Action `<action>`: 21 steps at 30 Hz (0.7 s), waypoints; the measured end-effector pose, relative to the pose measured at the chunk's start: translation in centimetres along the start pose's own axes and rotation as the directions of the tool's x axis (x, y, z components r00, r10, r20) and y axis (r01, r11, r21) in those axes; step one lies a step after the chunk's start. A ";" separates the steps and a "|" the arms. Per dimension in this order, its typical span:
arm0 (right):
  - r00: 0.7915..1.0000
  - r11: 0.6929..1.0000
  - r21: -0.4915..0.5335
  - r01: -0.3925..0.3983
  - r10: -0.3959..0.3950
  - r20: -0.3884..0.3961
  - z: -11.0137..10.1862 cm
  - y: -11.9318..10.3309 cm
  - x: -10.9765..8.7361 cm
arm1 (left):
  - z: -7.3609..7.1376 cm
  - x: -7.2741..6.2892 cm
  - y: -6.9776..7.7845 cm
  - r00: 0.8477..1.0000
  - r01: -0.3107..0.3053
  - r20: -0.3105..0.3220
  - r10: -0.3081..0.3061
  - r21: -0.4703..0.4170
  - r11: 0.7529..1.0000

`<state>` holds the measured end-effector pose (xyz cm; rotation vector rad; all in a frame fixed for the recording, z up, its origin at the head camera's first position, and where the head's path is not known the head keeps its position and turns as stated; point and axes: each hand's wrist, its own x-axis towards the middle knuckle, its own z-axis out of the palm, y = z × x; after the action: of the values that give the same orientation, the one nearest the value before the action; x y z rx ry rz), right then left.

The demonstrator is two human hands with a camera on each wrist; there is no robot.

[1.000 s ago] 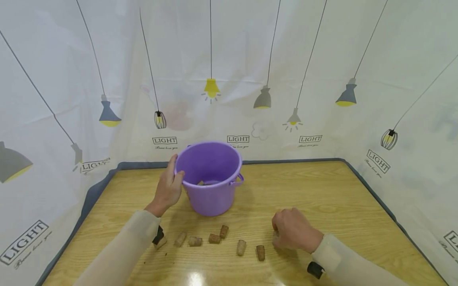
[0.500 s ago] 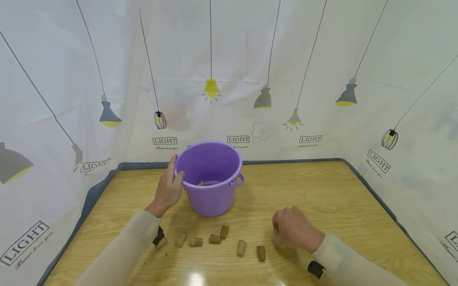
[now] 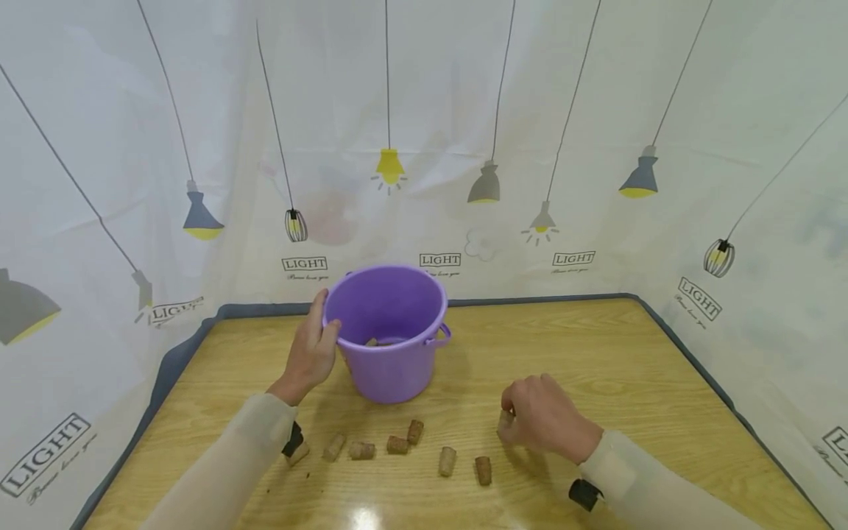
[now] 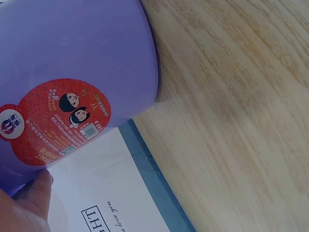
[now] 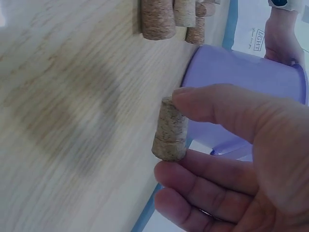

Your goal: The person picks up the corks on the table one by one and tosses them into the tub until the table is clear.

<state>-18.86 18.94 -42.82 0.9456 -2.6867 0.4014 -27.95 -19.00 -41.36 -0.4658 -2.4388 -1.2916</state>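
Observation:
A purple bucket stands upright on the wooden table, and bits of cork show at its bottom. My left hand grips its left rim, thumb on the near side. In the left wrist view a red oval label marks the bucket's side. To the right, my right hand pinches a cork by its two ends between thumb and fingers, close over the table. Several other corks lie in a loose row in front of the bucket, among them a darker cork and a paler cork.
The wooden table has a dark blue border along its back and sides. A white cloth printed with lamps hangs behind. The bucket's handle hangs at its right side. Dark crumbs lie near my left sleeve.
My right hand has risen slightly from the table, and the cork in its fingers now shows. My left hand and the bucket stay in place.

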 end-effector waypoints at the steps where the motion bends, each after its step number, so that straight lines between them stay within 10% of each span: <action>1: 1.000 1.000 -0.004 -0.001 0.001 -0.003 -0.1 0.0 0.1 | 0.0 0.0 0.0 1.000 -0.002 -0.002 0.002 0.001 1.000; 21: 0.989 0.990 0.064 -0.127 0.132 -0.071 -0.9 -0.8 2.0 | 0.1 0.0 -0.2 1.000 -0.016 -0.014 0.016 0.007 1.000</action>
<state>-19.70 17.56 -41.18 0.7577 -2.6891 0.5354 -28.07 -19.02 -41.59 -0.4721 -2.4226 -1.2748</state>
